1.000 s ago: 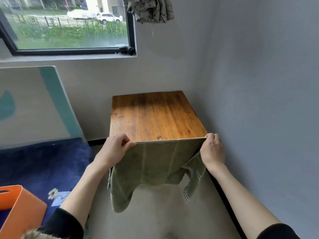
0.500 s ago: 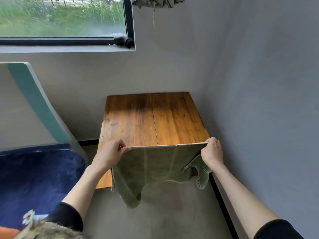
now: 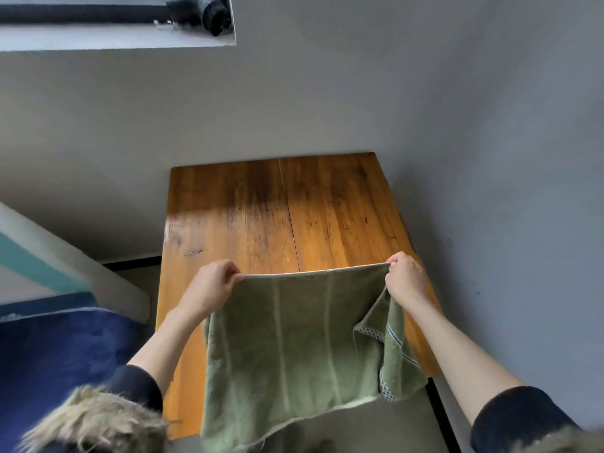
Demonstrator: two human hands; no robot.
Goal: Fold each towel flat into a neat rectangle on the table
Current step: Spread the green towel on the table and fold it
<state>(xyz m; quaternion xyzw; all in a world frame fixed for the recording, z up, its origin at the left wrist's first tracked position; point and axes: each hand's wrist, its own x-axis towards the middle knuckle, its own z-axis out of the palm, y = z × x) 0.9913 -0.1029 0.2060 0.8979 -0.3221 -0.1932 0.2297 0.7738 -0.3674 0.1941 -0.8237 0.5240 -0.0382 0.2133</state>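
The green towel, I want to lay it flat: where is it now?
Head view: the green towel hangs centre-low over the wooden table's near end, stretched between left hand and right hand.

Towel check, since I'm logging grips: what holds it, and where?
Both hands hold the green towel: left hand and right hand pinch its top corners.

Dark pushed-up sleeves (image 3: 137, 382), fur trim (image 3: 94, 420)

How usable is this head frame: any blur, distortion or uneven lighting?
Head view: wide-angle bending curves the wall lines; the fur trim at the bottom edge is blurred; the table is dark at its far end and brightly lit nearer; both hands and the green towel are sharp.
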